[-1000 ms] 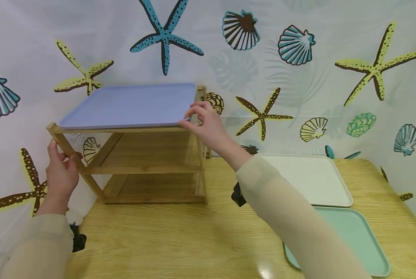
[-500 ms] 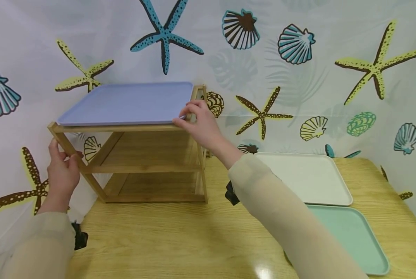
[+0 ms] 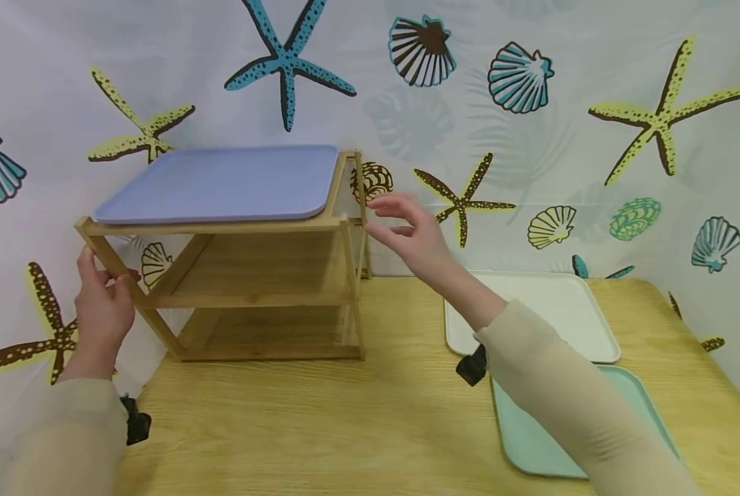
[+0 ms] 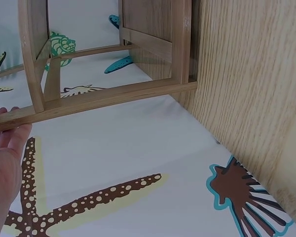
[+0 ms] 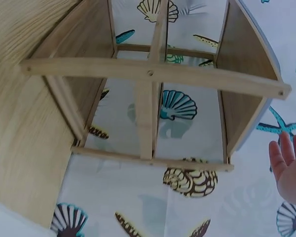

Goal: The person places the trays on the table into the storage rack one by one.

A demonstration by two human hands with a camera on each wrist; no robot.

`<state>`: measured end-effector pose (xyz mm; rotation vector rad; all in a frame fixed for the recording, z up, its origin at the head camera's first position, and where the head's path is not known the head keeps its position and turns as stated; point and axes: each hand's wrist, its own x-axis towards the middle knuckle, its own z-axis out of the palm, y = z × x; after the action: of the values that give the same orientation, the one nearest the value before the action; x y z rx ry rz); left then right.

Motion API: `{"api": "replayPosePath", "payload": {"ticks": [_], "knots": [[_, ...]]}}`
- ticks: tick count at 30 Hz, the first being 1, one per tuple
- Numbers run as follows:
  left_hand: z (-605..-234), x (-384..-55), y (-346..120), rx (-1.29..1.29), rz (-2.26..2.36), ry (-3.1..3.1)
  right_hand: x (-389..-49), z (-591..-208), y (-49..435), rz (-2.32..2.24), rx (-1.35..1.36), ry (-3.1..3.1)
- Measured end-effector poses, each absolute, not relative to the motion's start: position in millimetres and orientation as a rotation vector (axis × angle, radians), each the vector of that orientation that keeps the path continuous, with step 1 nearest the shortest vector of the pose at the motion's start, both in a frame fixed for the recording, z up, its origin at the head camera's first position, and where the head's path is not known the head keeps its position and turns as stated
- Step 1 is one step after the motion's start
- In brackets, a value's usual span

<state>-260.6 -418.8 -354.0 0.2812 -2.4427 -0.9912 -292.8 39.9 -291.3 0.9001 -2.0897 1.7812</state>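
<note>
A wooden three-tier shelf rack (image 3: 255,300) stands on the table at the left. The blue-violet tray (image 3: 221,184) lies flat on its top tier, with a strip of bare wood showing along the right side. My left hand (image 3: 103,303) grips the rack's front left post, fingers around the wood, as the left wrist view also shows on the post (image 4: 89,102). To the right of the rack, my right hand (image 3: 419,238) hangs in the air with loosely bent fingers and holds nothing. In the right wrist view that hand (image 5: 291,170) is apart from the rack.
A white tray (image 3: 568,313) lies on the table at the back right. In front of it is a mint-green tray (image 3: 531,434), partly hidden by the right sleeve. A white cloth printed with starfish and shells (image 3: 556,158) hangs behind and along the sides.
The blue-violet tray has shifted slightly left on the top tier. My right hand has let go of its front right corner and moved away right. My left hand keeps its grip on the post.
</note>
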Motion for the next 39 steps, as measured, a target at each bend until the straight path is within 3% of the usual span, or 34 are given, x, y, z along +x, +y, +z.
{"api": "replayPosePath", "payload": {"ticks": [22,39], "knots": [[-354,-264,-416,0.392,-0.991,-2.444,-200,-414,238,1.554,0.845,-2.375],[-354,-263,-417,0.359,-0.985,-2.435,-157,-473,375,1.160,0.294,-2.691]]}}
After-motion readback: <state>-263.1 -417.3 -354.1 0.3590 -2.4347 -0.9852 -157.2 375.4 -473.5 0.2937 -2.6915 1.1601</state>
